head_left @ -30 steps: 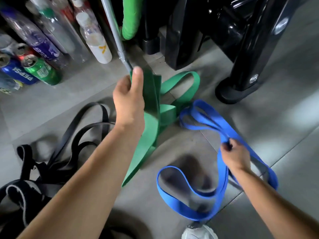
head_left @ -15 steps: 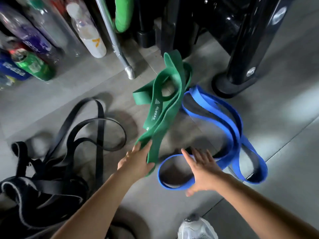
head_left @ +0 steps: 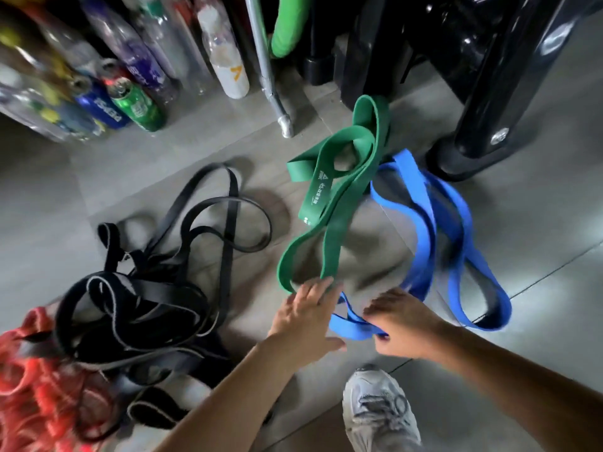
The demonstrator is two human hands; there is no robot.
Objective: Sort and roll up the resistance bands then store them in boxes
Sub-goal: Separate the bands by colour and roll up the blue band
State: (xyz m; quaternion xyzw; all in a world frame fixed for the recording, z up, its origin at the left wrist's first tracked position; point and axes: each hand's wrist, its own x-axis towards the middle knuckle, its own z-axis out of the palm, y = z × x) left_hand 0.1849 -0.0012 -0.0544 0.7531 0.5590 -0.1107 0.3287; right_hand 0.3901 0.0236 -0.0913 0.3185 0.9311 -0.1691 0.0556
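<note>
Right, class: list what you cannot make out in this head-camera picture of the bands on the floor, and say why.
1. Grip of the right hand on the blue band: head view, motion blur and its own fingers hide it.
2. What the red bundle is: head view, blurred and cut off by the left edge.
3. Count of the black bands: head view, tangled and overlapping.
4. Print on the green band: head view, too small to read.

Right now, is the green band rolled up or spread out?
Spread out: the green band lies in loose open loops on the floor, not coiled.
</note>
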